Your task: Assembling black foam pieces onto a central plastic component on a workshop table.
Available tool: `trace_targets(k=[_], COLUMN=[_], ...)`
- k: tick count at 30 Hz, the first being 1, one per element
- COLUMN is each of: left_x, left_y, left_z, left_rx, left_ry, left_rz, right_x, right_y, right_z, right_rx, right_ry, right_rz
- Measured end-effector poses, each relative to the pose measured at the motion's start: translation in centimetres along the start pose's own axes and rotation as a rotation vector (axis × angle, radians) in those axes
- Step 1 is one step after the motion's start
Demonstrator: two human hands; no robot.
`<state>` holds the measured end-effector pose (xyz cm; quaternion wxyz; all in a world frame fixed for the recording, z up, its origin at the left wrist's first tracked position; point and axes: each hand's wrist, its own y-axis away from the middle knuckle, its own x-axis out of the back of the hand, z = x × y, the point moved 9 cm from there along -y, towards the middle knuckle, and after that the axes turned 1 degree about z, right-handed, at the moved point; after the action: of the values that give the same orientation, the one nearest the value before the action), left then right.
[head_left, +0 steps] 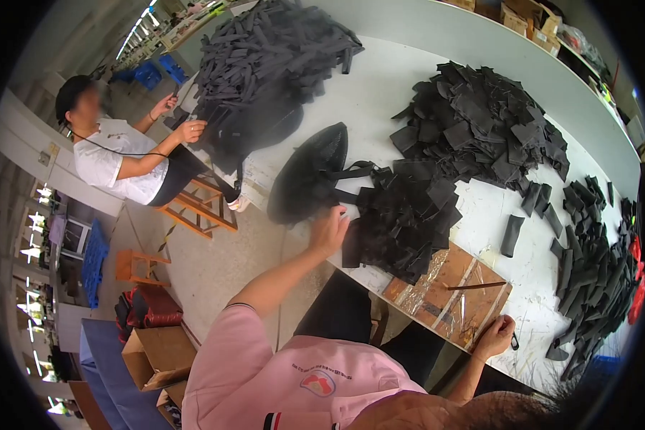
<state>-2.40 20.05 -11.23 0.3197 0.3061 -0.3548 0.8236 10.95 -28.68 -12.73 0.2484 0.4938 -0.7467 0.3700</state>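
Observation:
At the table's near edge, my left hand (pixel 328 231) is closed on the lower edge of a black bag (pixel 304 179) with a mesh panel and straps. The bag partly hides its fingertips. Just right of it lies a heap of black fabric pieces (pixel 401 222). My right hand (pixel 496 337) rests by the corner of a brown board (pixel 444 297) covered in clear tape. Its fingers are curled together, and a small dark thing (pixel 514 342) shows beside them, too small to name. A thin brown stick (pixel 476 286) lies across the board.
A pile of black squares (pixel 487 129) and a heap of rolled black pieces (pixel 598 265) cover the right of the white table (pixel 380 75). Black strips (pixel 265 57) are piled at the far left. A co-worker (pixel 122 154) sits on a wooden stool (pixel 201 208), handling black material.

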Motion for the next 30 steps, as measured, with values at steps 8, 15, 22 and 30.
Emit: trace_targets(k=[8,15,22,30], left_x=[-0.1,-0.4,-0.6,-0.3], left_y=[-0.2,-0.3,-0.3,-0.3], left_z=[-0.2,0.6,0.5,0.7], left_rx=[-0.013,-0.037,-0.044,-0.050], left_ry=[-0.031,-0.120,-0.203,-0.204], left_rz=[0.023,0.019,0.015,0.031], right_x=[0.1,0.6,1.0,0.6], right_y=[-0.1,0.2,0.0,0.2], right_z=[-0.8,-0.5,-1.3,-1.0], right_rx=[0.031,0.020,0.017,0.038], right_ry=[0.058,-0.022,0.012,0.026], right_rz=[-0.007,0.039,0.039,0.028])
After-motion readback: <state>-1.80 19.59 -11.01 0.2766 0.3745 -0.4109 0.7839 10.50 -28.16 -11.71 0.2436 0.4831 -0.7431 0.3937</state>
